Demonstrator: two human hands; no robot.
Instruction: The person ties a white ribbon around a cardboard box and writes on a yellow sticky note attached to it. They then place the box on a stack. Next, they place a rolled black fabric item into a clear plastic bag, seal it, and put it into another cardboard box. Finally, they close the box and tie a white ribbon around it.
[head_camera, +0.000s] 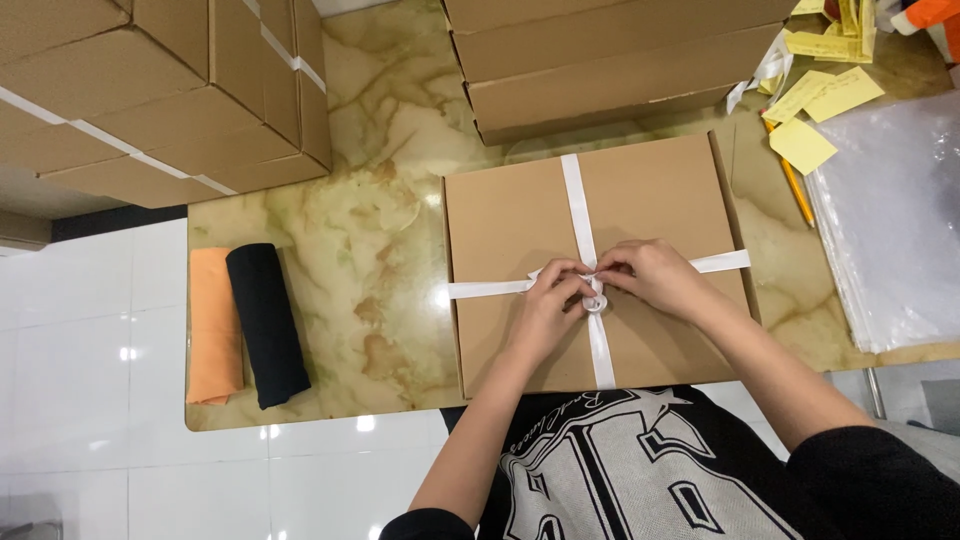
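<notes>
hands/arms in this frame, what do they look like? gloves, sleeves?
Both bare: no gloves, rings or watch visible on the left hand or right hand. Forearms uncovered; black sleeves start near the elbows. Black top with a large grey-and-white graphic on the chest.

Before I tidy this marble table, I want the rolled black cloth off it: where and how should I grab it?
Grip the rolled black cloth around its middle, coming from above, fingers across the roll's right side, which faces bare marble table. Its left side lies against the folded orange cloth, so a pinch there would probably catch both. A mid-length grip should keep the long roll level and wound.
</notes>
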